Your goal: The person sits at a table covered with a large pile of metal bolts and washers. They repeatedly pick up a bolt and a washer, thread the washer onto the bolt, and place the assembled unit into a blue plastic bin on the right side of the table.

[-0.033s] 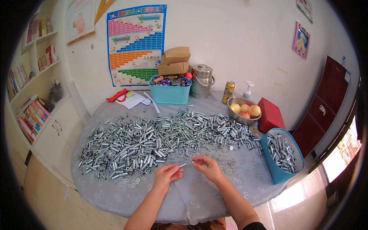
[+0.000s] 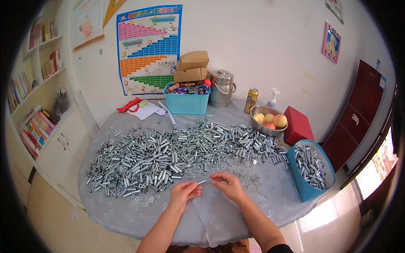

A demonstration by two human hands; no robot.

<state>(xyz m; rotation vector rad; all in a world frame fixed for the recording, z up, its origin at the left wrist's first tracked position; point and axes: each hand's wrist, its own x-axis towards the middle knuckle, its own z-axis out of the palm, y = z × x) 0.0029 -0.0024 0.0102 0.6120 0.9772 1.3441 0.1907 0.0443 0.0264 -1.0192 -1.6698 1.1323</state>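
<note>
My left hand (image 2: 184,195) pinches a slim silver bolt (image 2: 202,182) between thumb and fingers, its free end pointing right. Facing that end, my right hand (image 2: 228,185) pinches a small shiny metal piece (image 2: 210,180), too small to tell whether it is a nut or a washer. The bolt's end and the piece are very close; whether they touch I cannot tell. Beyond both hands spreads a wide heap of silver sleeves and bolts (image 2: 154,158). Loose flat washers (image 2: 240,170) are scattered along its near side, just past my right hand.
At the right edge a blue bin (image 2: 308,192) holds assembled-looking metal pieces. Behind the heap stand a turquoise basket (image 2: 185,104), a steel pot (image 2: 221,95), a drink can (image 2: 251,101), a spray bottle (image 2: 273,98), a fruit bowl (image 2: 265,130) and a red box (image 2: 298,126).
My right hand has shifted very slightly left, bringing the small piece closer to the bolt's end. My left hand stays in place.
</note>
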